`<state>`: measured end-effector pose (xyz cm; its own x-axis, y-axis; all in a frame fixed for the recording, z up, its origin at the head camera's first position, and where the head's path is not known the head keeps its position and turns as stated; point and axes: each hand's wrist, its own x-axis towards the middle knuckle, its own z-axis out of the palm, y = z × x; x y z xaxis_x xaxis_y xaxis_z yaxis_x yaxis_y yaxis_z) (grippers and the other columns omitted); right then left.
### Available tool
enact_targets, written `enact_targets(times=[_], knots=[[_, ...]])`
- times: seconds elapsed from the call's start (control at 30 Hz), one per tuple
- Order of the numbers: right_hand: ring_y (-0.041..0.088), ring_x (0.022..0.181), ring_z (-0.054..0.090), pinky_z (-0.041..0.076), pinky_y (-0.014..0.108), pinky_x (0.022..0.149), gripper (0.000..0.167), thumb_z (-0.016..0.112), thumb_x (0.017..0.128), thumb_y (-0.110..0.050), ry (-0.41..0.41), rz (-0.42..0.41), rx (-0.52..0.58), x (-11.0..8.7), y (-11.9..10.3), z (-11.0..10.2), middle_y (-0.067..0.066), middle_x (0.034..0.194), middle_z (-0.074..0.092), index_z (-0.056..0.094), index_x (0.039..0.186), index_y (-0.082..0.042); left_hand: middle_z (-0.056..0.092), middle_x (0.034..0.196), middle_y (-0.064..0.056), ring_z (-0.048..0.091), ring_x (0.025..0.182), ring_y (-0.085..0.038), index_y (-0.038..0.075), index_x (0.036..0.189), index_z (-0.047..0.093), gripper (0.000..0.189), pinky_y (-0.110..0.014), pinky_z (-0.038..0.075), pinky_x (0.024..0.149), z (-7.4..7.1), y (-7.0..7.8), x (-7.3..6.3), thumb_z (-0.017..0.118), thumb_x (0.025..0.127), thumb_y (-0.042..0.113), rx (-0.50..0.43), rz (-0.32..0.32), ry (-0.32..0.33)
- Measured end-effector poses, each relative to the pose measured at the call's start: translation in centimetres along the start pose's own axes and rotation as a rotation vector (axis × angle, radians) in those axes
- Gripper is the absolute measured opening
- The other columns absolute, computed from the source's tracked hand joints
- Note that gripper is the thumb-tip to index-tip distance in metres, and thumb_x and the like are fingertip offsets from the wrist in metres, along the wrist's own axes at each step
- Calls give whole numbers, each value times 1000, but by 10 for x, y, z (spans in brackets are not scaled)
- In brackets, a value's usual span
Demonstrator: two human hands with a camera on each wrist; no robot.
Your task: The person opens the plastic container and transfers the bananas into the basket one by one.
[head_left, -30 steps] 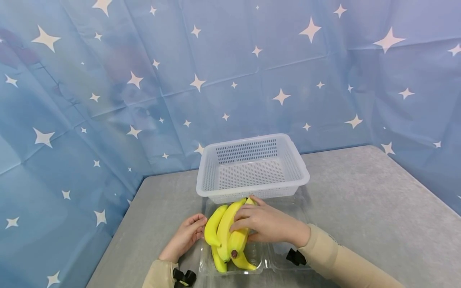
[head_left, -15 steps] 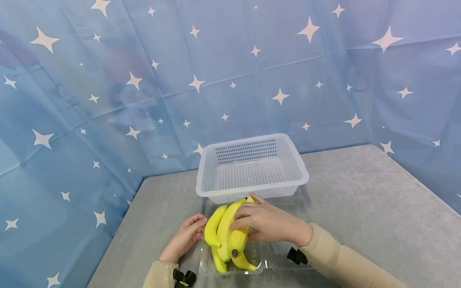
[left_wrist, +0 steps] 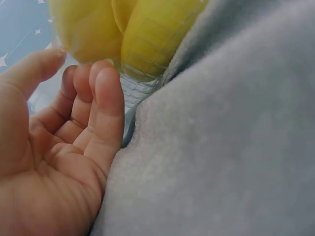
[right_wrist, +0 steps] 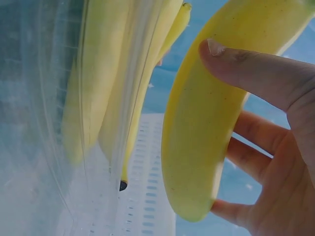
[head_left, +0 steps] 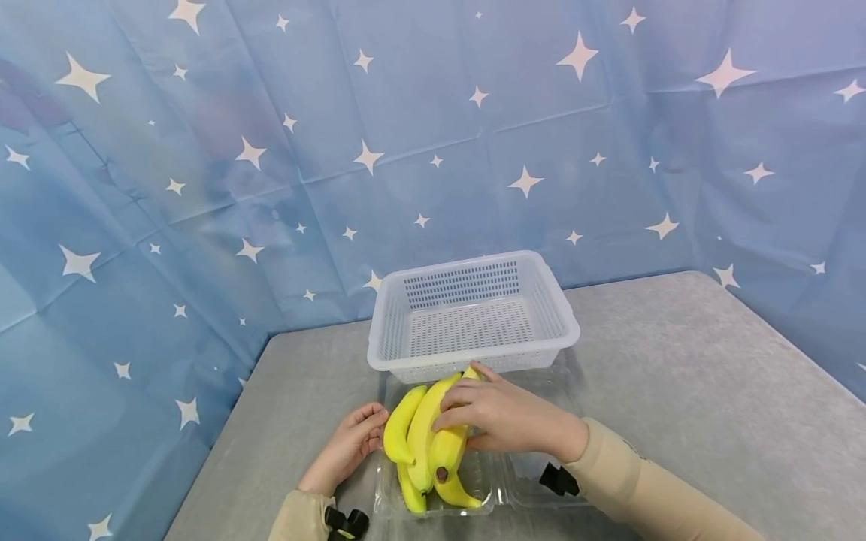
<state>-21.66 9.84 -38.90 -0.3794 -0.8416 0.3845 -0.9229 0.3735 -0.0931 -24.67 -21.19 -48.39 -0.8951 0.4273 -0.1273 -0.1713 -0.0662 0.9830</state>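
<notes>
In the head view, my right hand [head_left: 497, 417] grips a yellow banana [head_left: 445, 452] on top of the pile. The right wrist view shows its thumb [right_wrist: 236, 64] laid along one side of that banana and fingers behind it. Several other bananas [head_left: 402, 427] lie together in a clear plastic container [head_left: 492, 481], partly on top of one another. My left hand [head_left: 350, 443] rests at the container's left edge, its fingers loosely bent. In the left wrist view, those fingertips [left_wrist: 107, 91] are at the container's wall, just below the bananas [left_wrist: 157, 34]; contact is hard to judge.
A white perforated basket [head_left: 473, 323] stands directly behind the container. The container's other clear half [head_left: 541, 481] extends to the right beneath my right forearm. A grey table [head_left: 676, 376] carries everything, with a blue star-patterned cloth [head_left: 433, 113] hanging behind it.
Almost nothing differs. The head view has shifted very slightly; both hands and the bananas keep their places, with my right hand still on the same banana.
</notes>
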Motion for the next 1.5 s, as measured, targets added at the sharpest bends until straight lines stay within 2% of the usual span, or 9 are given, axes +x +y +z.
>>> enact_targets(times=[0.17, 0.77, 1.17, 1.4, 1.5], knots=[[10, 114, 53, 27, 61, 107, 46, 83, 76, -26, 14, -9, -6, 0, 0, -2, -11, 117, 59, 66, 118, -29, 60, 81, -2, 61, 70, -12, 8, 93, 56, 16, -26, 53, 65, -1, -1, -1, 49, 103, 18, 15, 31, -9], [11, 113, 55, 29, 62, 105, 46, 84, 76, -27, 40, -14, -25, -1, -1, -8, -9, 117, 60, 66, 119, -28, 59, 80, -2, 60, 69, -12, 7, 92, 55, 17, -26, 52, 64, 1, -1, -1, 49, 103, 19, 13, 6, 12], [11, 111, 55, 33, 64, 101, 46, 84, 75, -27, 57, -20, -32, 1, 4, -8, -8, 116, 60, 66, 118, -27, 59, 80, -1, 60, 69, -11, 8, 93, 56, 16, -26, 53, 65, -1, 1, 0, 49, 103, 20, 17, 24, -18], [11, 111, 55, 33, 64, 101, 48, 83, 75, -28, 51, -19, -22, 0, 4, -5, -9, 117, 60, 65, 120, -27, 59, 80, 0, 59, 69, -10, 9, 93, 56, 16, -26, 53, 65, -1, 2, -2, 50, 102, 20, 5, -19, -5], [11, 111, 55, 33, 64, 101, 47, 83, 76, -27, 50, -1, -26, -1, 3, -5, -9, 117, 60, 65, 120, -27, 59, 80, -1, 59, 69, -11, 8, 94, 55, 15, -27, 53, 65, -2, 2, -1, 50, 102, 20, 8, -19, -14]])
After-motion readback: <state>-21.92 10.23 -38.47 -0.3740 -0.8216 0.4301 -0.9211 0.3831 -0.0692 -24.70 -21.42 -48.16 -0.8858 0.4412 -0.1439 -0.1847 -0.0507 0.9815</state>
